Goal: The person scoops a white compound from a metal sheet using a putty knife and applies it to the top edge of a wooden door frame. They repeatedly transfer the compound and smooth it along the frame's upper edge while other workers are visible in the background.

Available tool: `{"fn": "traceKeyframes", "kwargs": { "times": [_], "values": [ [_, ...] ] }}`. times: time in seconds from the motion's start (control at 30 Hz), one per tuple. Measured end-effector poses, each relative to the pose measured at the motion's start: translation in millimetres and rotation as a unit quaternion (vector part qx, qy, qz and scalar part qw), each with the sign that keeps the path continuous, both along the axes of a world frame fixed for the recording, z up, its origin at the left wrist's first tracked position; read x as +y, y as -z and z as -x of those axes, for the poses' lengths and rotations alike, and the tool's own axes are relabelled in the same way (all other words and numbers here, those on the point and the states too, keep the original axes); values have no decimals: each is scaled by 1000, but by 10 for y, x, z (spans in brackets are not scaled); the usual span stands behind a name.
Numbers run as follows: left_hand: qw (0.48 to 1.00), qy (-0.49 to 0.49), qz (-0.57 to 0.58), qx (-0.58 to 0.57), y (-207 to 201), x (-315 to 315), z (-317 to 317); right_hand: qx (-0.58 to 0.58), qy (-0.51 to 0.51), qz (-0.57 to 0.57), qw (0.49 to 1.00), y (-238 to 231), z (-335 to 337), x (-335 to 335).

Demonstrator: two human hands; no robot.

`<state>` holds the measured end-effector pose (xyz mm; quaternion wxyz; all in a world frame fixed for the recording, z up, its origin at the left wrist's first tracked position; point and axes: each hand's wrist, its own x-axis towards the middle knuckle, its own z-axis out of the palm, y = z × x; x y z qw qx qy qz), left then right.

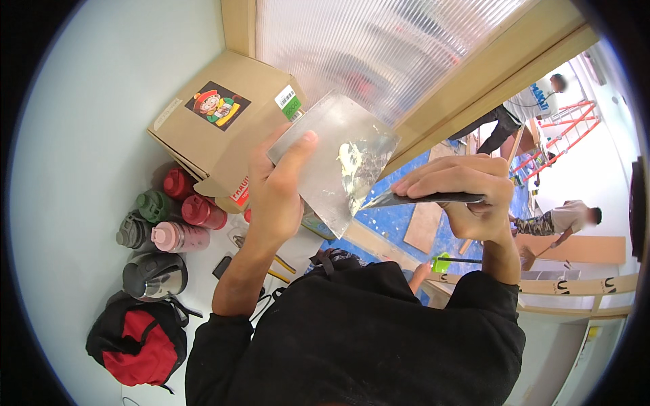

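Note:
My left hand is closed on a square, flat metal plate, its thumb lying across the face. Cream-coloured putty is smeared on the plate's right half, down to its lower corner. In my right hand is a putty knife, seen nearly edge-on, with the fingers stretched along its upper side. The knife's tip comes close to the putty-covered lower corner; I cannot tell whether they touch. Some putty shows at that tip. Most of the knife's handle is hidden by the hand.
A cardboard box stands behind the plate, beside a ribbed translucent panel in a wooden frame. Several bottles and a red-black backpack sit left. Right, two people work near an orange ladder.

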<state>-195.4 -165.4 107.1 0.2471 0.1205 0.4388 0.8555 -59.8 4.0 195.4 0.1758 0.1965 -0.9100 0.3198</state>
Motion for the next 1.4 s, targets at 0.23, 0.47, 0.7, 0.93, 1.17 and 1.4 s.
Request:
{"fn": "traceKeyframes", "kwargs": {
  "times": [0.23,0.47,0.7,0.93,1.17,1.4],
  "values": [
    [996,25,-85,1,-10,-82,31,152,-49,-156,975,273,43,-102],
    [997,-48,46,48,-16,-41,-53,139,-32,-96,985,293,12,-53],
    [998,-5,23,64,57,-69,-28,61,-58,-53,995,310,90,4],
    [996,-67,-59,-27,13,0,25,-42,182,333,924,246,-158,-149],
    [975,132,-133,-119,84,-30,106,239,41,-99,965,469,-11,-198],
    [984,67,-156,-57,80,-124,148,223,8,-180,958,641,-132,-240]
  ]
}}
